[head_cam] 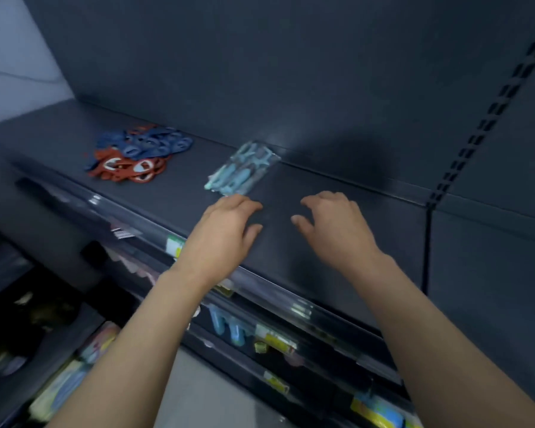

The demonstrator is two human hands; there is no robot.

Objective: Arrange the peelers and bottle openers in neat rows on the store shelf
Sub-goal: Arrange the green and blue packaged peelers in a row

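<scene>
Red and blue bottle openers heaped left on dark shelf; pale-blue peelers packed, lying diagonally mid-shelf.

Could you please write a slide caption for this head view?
Both empty hands, left hand and right hand, hover over a dark shelf near packaged peelers and piled bottle openers.

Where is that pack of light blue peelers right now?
In the head view the pack of light blue peelers lies mid-shelf near the back wall, just beyond the left hand, with the red and blue bottle openers to its left.
</scene>
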